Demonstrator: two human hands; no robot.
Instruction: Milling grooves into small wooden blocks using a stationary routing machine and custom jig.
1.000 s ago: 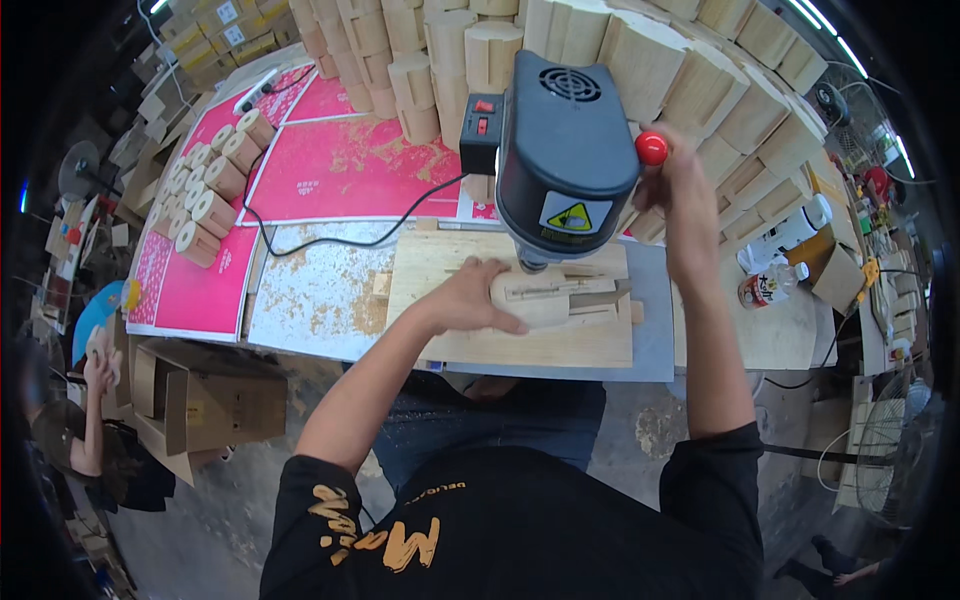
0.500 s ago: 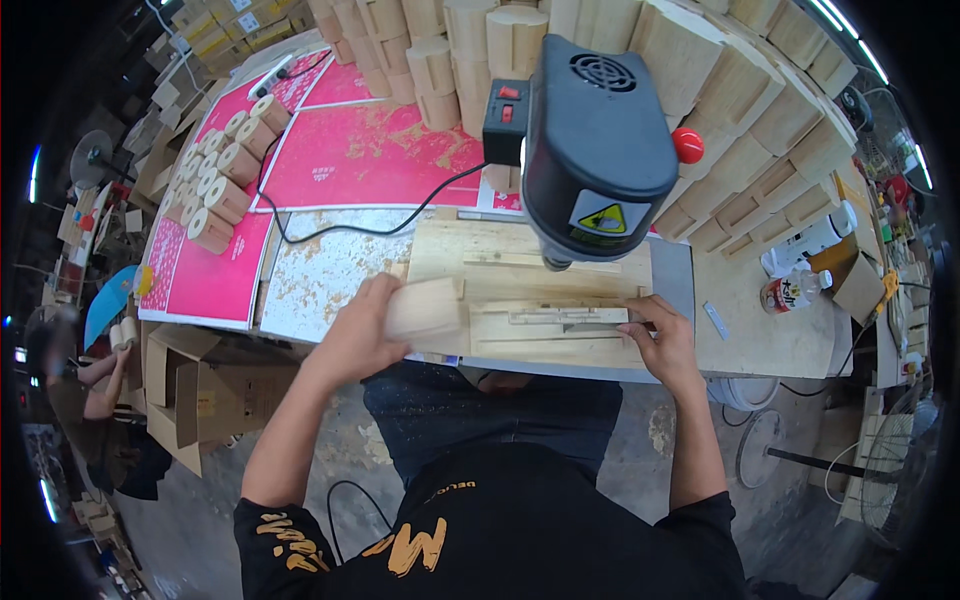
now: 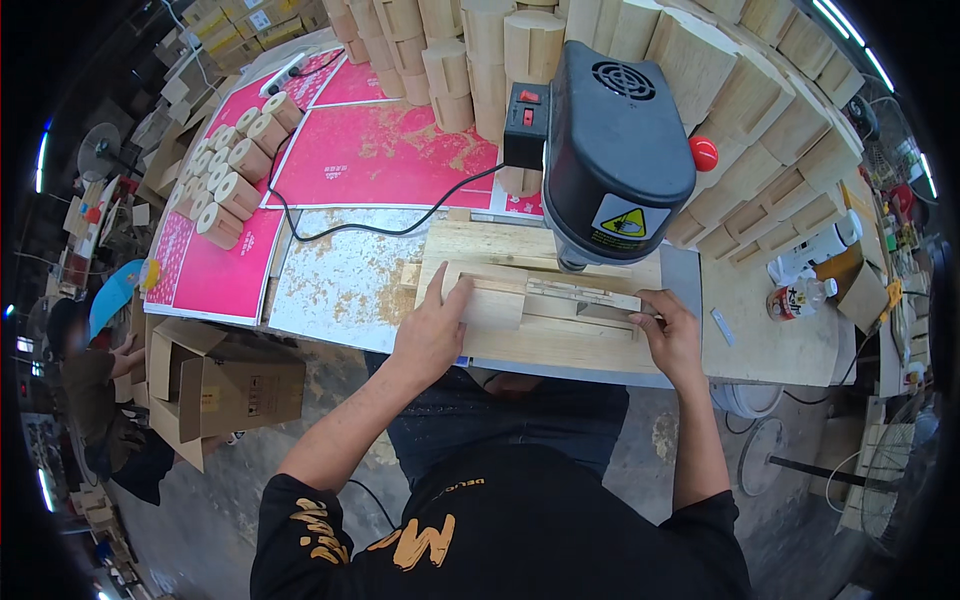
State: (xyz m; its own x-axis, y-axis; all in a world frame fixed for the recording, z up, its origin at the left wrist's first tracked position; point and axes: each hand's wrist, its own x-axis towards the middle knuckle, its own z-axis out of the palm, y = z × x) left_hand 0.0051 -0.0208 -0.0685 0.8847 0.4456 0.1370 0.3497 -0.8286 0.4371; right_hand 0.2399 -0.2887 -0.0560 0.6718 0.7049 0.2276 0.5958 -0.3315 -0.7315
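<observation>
My left hand (image 3: 432, 328) grips a pale wooden block (image 3: 494, 305), its fingers along the block's left end and upper side. The block rests on a flat wooden board (image 3: 560, 348) with raised strips. Right of it, touching or almost touching its end, lies a narrow wooden strip (image 3: 588, 293), slightly slanted. My right hand (image 3: 672, 335) pinches this strip's right end between thumb and fingers. A thin grey metal piece (image 3: 603, 311) shows beneath the strip near those fingers. Just behind stands a black bench drill (image 3: 620, 150), its chuck (image 3: 572, 256) above the board's back part.
Short wooden cylinders with holes (image 3: 222, 222) sit on pink sheets at the left. Tall stacks of grooved wooden blocks (image 3: 770, 150) line the back and right. A black cable (image 3: 385, 231) crosses the table. A bottle (image 3: 800, 298) stands right; a cardboard box (image 3: 240, 385) and another person (image 3: 95, 375) are left.
My left hand has brought the wooden block rightward onto the board, up to the strip. The strip has tilted slightly, with my right hand still at its end. The whole view has shifted a little.
</observation>
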